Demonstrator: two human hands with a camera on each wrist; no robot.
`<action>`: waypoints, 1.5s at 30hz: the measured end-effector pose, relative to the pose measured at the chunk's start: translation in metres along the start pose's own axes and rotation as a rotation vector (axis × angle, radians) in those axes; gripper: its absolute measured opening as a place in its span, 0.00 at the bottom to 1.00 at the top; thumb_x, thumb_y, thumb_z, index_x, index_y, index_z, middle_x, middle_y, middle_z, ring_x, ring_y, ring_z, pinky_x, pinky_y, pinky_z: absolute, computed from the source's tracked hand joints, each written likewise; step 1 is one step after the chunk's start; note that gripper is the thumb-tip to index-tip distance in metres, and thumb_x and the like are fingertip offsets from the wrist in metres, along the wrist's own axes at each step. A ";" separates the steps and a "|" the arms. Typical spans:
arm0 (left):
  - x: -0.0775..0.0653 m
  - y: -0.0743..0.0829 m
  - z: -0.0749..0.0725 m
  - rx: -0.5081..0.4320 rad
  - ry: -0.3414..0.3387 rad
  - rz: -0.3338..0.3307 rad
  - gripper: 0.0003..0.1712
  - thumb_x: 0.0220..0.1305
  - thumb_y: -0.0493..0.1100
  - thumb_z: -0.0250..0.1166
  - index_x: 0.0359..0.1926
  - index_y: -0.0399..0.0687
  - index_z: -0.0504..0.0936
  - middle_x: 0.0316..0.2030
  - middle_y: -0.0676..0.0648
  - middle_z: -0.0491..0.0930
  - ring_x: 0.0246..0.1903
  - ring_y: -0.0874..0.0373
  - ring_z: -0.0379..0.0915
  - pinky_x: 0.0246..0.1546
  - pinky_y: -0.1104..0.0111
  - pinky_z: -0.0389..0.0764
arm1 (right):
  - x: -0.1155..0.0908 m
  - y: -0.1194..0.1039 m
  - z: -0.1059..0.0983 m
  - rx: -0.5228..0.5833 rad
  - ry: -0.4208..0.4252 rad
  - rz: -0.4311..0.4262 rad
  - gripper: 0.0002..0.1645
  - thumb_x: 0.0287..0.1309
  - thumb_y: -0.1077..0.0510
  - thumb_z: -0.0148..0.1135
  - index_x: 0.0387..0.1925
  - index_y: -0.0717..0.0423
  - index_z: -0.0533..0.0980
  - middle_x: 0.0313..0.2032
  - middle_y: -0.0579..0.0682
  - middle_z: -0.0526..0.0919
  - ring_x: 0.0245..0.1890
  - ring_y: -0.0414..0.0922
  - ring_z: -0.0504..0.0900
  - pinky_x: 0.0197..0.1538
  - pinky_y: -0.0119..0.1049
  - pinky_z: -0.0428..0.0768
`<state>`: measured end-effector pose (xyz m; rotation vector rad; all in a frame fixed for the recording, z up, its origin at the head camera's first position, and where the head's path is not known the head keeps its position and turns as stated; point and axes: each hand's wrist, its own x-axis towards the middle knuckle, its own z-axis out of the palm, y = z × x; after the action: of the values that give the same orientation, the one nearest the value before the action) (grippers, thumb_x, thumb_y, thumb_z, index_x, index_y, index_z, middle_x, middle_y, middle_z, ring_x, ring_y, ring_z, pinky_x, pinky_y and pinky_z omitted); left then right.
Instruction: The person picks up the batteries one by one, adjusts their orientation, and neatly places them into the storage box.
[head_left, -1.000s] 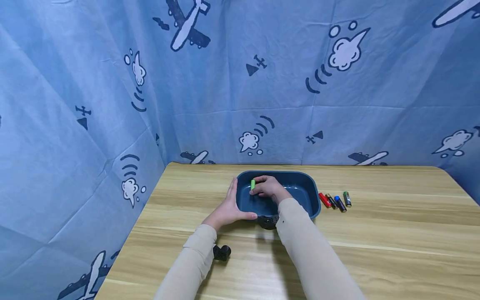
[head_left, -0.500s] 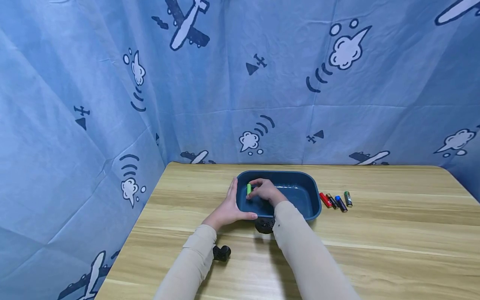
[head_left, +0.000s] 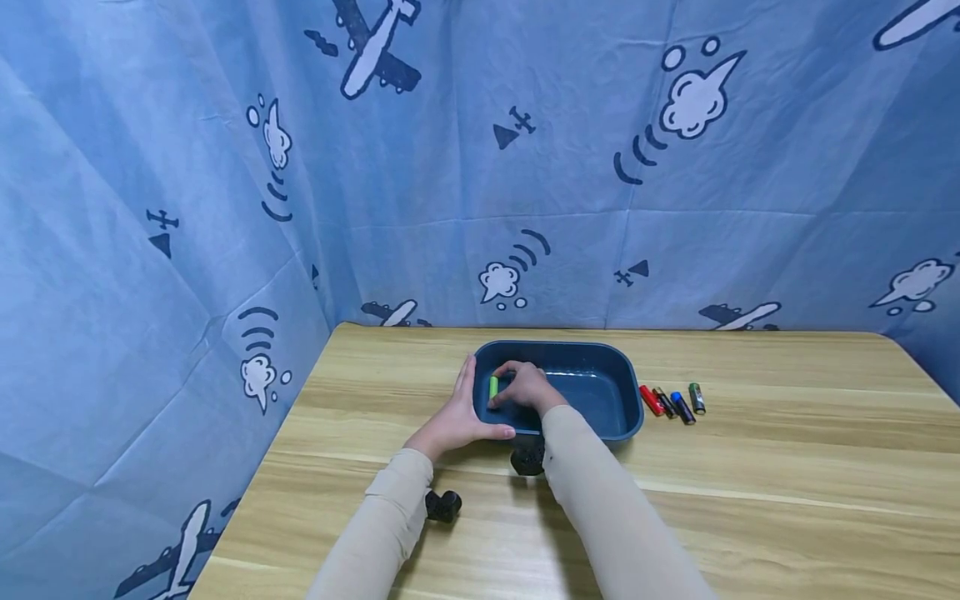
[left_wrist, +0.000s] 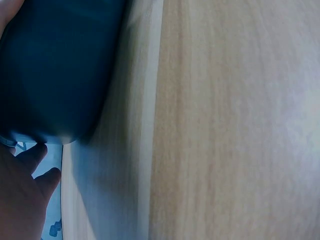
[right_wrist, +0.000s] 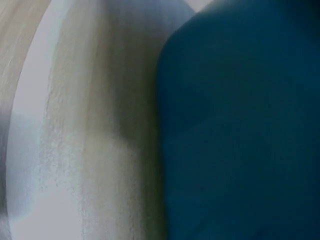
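A dark blue rectangular plastic basin (head_left: 600, 404) stands on the wooden table. My left hand (head_left: 454, 422) grips its left end, thumb along the near rim and fingers against the left wall. Over the basin's left part, my right hand (head_left: 527, 387) pinches a light green battery (head_left: 492, 388) between thumb and forefinger, lengthwise towards the far wall. In the left wrist view, the basin (left_wrist: 60, 70) fills the upper left with fingers (left_wrist: 45, 182) below it. The right wrist view shows only the basin's outer wall (right_wrist: 240, 130) and the table; the right hand is hidden there.
Right of the basin lie a red battery (head_left: 651, 400), a black one (head_left: 664, 402), a dark one with a blue end (head_left: 682, 407) and a green-topped one (head_left: 697, 398). Black wrist cameras (head_left: 444, 506) sit under the forearms. A blue curtain (head_left: 480, 167) hangs behind the table (head_left: 787, 467).
My right hand has moved left and nearer within the basin, carrying the green battery towards the left wall. The left hand has kept its place on the basin.
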<state>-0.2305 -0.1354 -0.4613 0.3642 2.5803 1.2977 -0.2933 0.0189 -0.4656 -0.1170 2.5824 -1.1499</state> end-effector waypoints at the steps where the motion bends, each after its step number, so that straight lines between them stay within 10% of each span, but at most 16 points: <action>1: 0.000 0.000 0.000 0.000 0.001 0.001 0.71 0.46 0.56 0.73 0.71 0.57 0.25 0.71 0.52 0.25 0.69 0.47 0.37 0.63 0.51 0.54 | -0.001 -0.001 0.000 -0.014 -0.001 0.001 0.30 0.38 0.53 0.77 0.47 0.51 0.78 0.53 0.58 0.73 0.52 0.56 0.65 0.54 0.52 0.67; 37: 0.000 0.000 0.000 0.017 -0.009 -0.028 0.71 0.46 0.57 0.73 0.71 0.59 0.24 0.71 0.53 0.23 0.69 0.46 0.38 0.63 0.49 0.54 | -0.005 -0.005 0.000 -0.091 -0.035 0.007 0.29 0.40 0.51 0.76 0.48 0.49 0.77 0.58 0.60 0.65 0.53 0.56 0.61 0.54 0.55 0.67; 45: 0.001 -0.001 0.001 0.015 -0.004 -0.027 0.71 0.45 0.58 0.73 0.71 0.60 0.24 0.71 0.53 0.25 0.68 0.47 0.40 0.63 0.51 0.54 | -0.003 -0.007 -0.032 -0.060 -0.133 -0.084 0.35 0.45 0.53 0.72 0.55 0.57 0.71 0.50 0.59 0.75 0.47 0.53 0.71 0.54 0.49 0.69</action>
<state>-0.2310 -0.1348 -0.4632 0.3330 2.5837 1.2678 -0.3011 0.0378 -0.4398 -0.3081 2.5161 -1.0549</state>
